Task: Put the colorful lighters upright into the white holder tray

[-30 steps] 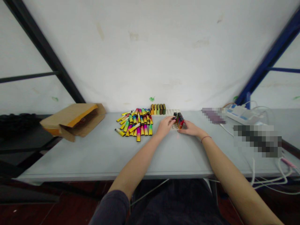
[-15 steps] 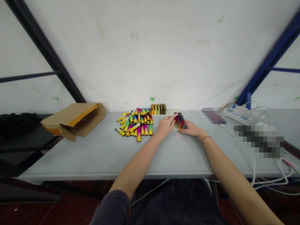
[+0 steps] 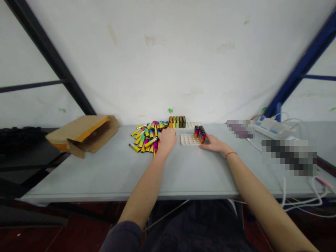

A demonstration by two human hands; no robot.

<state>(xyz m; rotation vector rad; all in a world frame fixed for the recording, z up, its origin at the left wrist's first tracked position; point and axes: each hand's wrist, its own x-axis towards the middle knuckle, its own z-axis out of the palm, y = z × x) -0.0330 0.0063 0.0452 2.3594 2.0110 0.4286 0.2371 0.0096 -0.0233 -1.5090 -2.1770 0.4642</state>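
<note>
Currently holding left hand [image 3: 168,138] over right side of lighter pile [image 3: 142,141], knuckles up, with forearm slanting forward and rightward; unclear if pinching anything, with fingertips hidden; resting right hand [image 3: 214,143] at right end of white tray [image 3: 186,140] on grey table [image 3: 110,175], with thumb and fingers apart, forearm slanting in from lower right; upright in tray's right part, just beside right fingers: small block of lighters [image 3: 202,135]

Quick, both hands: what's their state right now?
Left hand: over the lighter pile; fingers hidden, so grip cannot be told.
Right hand: at right end of white tray; grip unclear.
</note>
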